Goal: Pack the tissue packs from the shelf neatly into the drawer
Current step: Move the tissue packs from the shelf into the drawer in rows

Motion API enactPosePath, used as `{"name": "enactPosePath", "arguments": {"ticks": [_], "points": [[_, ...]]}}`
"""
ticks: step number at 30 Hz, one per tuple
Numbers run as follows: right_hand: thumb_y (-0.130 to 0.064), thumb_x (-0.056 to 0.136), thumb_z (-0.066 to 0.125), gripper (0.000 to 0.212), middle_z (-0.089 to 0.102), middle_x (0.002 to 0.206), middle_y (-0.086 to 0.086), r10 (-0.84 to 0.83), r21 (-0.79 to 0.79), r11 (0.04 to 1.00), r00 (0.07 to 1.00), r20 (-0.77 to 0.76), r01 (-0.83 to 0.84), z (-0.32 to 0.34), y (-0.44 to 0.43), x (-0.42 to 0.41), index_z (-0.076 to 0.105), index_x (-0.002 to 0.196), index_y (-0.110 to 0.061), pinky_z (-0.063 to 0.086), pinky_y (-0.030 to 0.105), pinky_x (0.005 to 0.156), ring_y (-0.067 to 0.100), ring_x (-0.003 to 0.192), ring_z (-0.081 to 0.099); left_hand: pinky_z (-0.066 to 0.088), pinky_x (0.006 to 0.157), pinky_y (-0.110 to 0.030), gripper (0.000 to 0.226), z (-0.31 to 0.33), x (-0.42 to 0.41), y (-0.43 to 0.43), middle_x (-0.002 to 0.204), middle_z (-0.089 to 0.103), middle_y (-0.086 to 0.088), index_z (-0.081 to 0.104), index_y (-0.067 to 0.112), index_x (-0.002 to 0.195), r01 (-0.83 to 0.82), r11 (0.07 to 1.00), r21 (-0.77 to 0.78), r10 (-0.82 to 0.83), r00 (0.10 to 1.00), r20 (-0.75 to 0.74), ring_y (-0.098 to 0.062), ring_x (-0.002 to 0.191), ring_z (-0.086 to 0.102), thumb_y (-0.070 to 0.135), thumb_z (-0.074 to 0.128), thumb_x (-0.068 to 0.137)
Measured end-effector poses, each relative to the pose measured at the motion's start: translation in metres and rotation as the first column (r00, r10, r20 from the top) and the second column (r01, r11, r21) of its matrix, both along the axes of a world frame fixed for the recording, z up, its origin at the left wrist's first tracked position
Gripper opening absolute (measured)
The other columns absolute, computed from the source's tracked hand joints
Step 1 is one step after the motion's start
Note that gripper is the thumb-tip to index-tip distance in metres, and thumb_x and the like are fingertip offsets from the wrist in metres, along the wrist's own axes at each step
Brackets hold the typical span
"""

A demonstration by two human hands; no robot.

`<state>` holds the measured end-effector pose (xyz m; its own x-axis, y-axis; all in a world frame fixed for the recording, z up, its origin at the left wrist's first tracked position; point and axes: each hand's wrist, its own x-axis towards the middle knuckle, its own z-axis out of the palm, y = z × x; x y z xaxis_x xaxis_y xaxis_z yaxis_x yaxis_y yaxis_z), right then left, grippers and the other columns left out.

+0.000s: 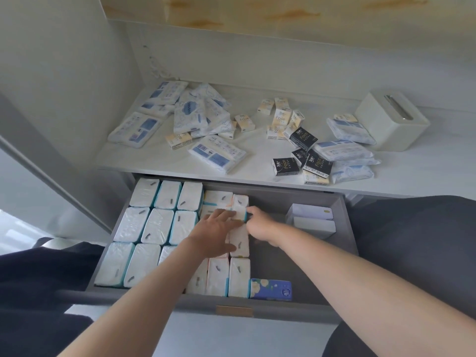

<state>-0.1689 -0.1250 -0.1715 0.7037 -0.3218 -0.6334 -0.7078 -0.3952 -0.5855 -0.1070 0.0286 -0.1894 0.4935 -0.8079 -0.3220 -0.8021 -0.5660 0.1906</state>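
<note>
The grey drawer (345, 228) stands pulled out below the white shelf (257, 155). Its left and middle hold rows of several white tissue packs (157, 225) standing side by side. My left hand (216, 230) lies flat with straight fingers on the packs in the middle rows. My right hand (260, 222) grips the right side of a white pack with a teal edge (240, 210) in the middle row. Loose tissue packs lie scattered on the shelf: blue-and-white flat packs (216, 155), small cream packs (282, 117) and small black packs (315, 163).
A cream tissue box (391, 124) sits at the shelf's right end. In the drawer, a blue flowered pack (270, 289) lies at the front and white boxes (311, 220) stand at the right. The drawer floor (278, 261) between them is bare. Dark clothing flanks both sides.
</note>
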Motion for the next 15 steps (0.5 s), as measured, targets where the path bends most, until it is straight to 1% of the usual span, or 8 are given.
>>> {"name": "enactPosePath", "arguments": {"ticks": [2,4,6,8,10,12,13,15], "points": [[-0.008,0.096,0.039,0.059,0.048,0.136,0.005,-0.013,0.068,0.998,0.999,-0.033,0.015,0.002,0.0,0.001,0.031,0.151,-0.028,0.06,0.044,0.083,0.024,0.107,0.055,0.023,0.118,-0.044,0.07,0.003,0.003,-0.001,0.156,0.026,0.007,0.034,0.039,0.147,-0.006,1.0,-0.026,0.006,1.0,-0.014,-0.02,0.145,0.018,0.049,0.065,0.086],[-0.008,0.097,0.042,0.056,0.047,0.139,0.006,0.018,0.057,0.998,0.998,-0.061,-0.015,0.006,-0.003,0.001,0.032,0.15,-0.024,0.057,0.044,0.088,0.025,0.111,0.053,0.028,0.116,-0.042,0.064,0.005,0.006,-0.002,0.152,0.032,0.008,0.042,0.037,0.144,-0.018,0.998,-0.052,0.016,0.999,-0.04,-0.018,0.14,0.026,0.046,0.066,0.086],[-0.012,0.094,0.047,0.051,0.05,0.142,0.006,0.133,-0.166,0.976,0.99,-0.05,-0.14,0.014,-0.007,0.005,0.041,0.144,-0.021,0.05,0.039,0.097,0.028,0.123,0.051,0.035,0.112,-0.04,0.056,0.009,0.009,-0.005,0.147,0.038,0.008,0.047,0.035,0.14,-0.061,0.995,-0.079,0.052,0.993,-0.108,-0.018,0.136,0.034,0.043,0.066,0.088],[-0.014,0.09,0.051,0.044,0.056,0.136,0.003,0.193,-0.421,0.894,0.979,0.059,-0.151,0.025,-0.01,0.015,0.05,0.134,-0.022,0.048,0.035,0.097,0.026,0.122,0.055,0.04,0.108,-0.038,0.05,0.016,0.016,-0.007,0.143,0.046,0.007,0.05,0.033,0.137,-0.133,0.982,-0.134,0.108,0.978,-0.179,-0.017,0.132,0.042,0.04,0.065,0.09],[-0.014,0.092,0.049,0.034,0.061,0.125,0.0,0.21,-0.52,0.852,0.948,0.24,-0.057,0.039,-0.01,0.027,0.058,0.123,-0.023,0.048,0.032,0.09,0.023,0.114,0.059,0.043,0.105,-0.036,0.042,0.029,0.028,-0.01,0.135,0.056,0.008,0.055,0.032,0.132,-0.19,0.954,-0.232,0.151,0.973,-0.176,-0.015,0.126,0.049,0.037,0.064,0.091],[-0.013,0.092,0.048,0.025,0.063,0.116,-0.001,0.276,-0.572,0.82,0.872,0.404,0.005,0.055,-0.01,0.042,0.063,0.11,-0.022,0.048,0.032,0.084,0.023,0.106,0.061,0.048,0.097,-0.035,0.032,0.045,0.042,-0.011,0.119,0.065,0.008,0.062,0.03,0.123,-0.268,0.888,-0.373,0.223,0.962,-0.16,-0.014,0.113,0.056,0.029,0.064,0.09],[-0.012,0.091,0.049,0.025,0.061,0.117,0.0,0.333,-0.598,0.802,0.83,0.447,0.0,0.062,-0.01,0.05,0.063,0.11,-0.022,0.047,0.033,0.084,0.024,0.106,0.06,0.049,0.092,-0.035,0.03,0.054,0.049,-0.01,0.112,0.067,0.007,0.065,0.028,0.119,-0.307,0.84,-0.447,0.264,0.951,-0.159,-0.015,0.106,0.058,0.025,0.063,0.09],[-0.013,0.089,0.053,0.039,0.051,0.133,0.004,0.459,-0.642,0.761,0.777,0.431,-0.093,0.072,-0.013,0.068,0.057,0.127,-0.021,0.046,0.036,0.093,0.026,0.119,0.051,0.049,0.088,-0.033,0.03,0.067,0.063,-0.008,0.108,0.067,0.003,0.066,0.024,0.117,-0.379,0.744,-0.551,0.342,0.924,-0.174,-0.018,0.101,0.058,0.02,0.064,0.088]]}}
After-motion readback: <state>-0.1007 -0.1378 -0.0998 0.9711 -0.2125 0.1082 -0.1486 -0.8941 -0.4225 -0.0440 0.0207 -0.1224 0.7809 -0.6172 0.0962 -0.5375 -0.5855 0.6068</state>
